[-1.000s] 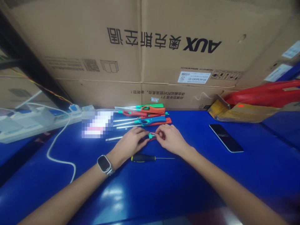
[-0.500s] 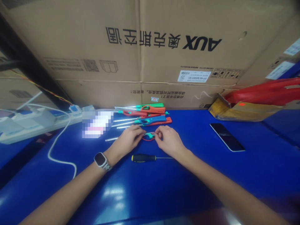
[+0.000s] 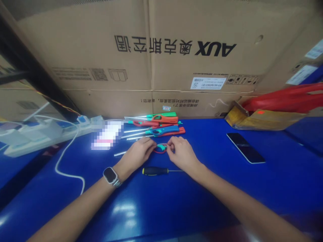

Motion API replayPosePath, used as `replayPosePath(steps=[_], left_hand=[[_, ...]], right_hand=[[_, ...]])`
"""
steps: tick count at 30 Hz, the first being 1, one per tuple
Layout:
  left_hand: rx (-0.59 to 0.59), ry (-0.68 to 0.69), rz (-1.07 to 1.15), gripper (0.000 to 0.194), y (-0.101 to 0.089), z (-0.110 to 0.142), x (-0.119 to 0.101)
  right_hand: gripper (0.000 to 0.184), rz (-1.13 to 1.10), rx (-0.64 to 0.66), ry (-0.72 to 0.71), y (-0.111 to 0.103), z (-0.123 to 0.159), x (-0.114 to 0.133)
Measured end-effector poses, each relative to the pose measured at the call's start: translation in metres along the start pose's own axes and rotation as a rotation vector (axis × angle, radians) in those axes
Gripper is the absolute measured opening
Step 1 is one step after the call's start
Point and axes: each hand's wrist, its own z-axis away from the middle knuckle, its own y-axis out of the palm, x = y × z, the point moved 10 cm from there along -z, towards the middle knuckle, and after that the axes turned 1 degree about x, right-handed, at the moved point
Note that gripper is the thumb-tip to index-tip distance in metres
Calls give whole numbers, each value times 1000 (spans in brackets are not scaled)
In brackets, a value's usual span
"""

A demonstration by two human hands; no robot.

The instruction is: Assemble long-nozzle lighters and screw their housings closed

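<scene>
Between my two hands is a long-reach lighter (image 3: pixel 160 147) with a red frame and green trigger; its metal tube (image 3: pixel 119 154) sticks out left from beneath my left hand. My left hand (image 3: pixel 136 154), with a watch on the wrist, is closed in a pinch at the lighter's left part. At the right end, my right hand (image 3: pixel 183 153) pinches with thumb and forefinger, hiding that end. Closer to me lies a screwdriver (image 3: pixel 154 171) with a black and yellow handle, its shaft reaching toward my right forearm. Just beyond my hands lie several more long-reach lighters (image 3: pixel 168 129).
A phone (image 3: pixel 244 148) lies on the blue table (image 3: pixel 222 188) at the right. Behind it sits an open carton (image 3: pixel 264 121) with a red bag. To the left are a blurred-out bright item (image 3: pixel 107 135), a power strip (image 3: pixel 50 137) and a white cable (image 3: pixel 68 174). Large cardboard (image 3: pixel 171 70) stands behind.
The camera view has shifted slightly. Both hands keep their pinch on the lighter in nearly the same place, with only small finger movement.
</scene>
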Motion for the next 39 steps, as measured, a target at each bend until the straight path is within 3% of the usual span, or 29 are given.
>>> replayPosePath(steps=[10, 20, 25, 31, 33, 36, 39], left_hand=[[-13, 16, -64, 23, 0, 2, -4], [30, 187, -170, 30, 4, 5, -26], [41, 166, -150, 31, 4, 1, -30], [28, 130, -93, 23, 7, -2, -24], [30, 126, -72, 22, 7, -2, -23], [39, 113, -63, 23, 8, -2, -21], [45, 107, -65, 23, 8, -3, -20]], right_hand=[[12, -29, 45, 46, 2, 1, 0], [14, -85, 67, 69, 2, -1, -5], [15, -102, 52, 74, 2, -2, -6], [9, -273, 98, 154, 1, -3, -20], [12, -230, 76, 111, -9, -5, -20], [12, -103, 50, -63, -25, -5, -11], [19, -36, 115, -227, -24, 0, -3]])
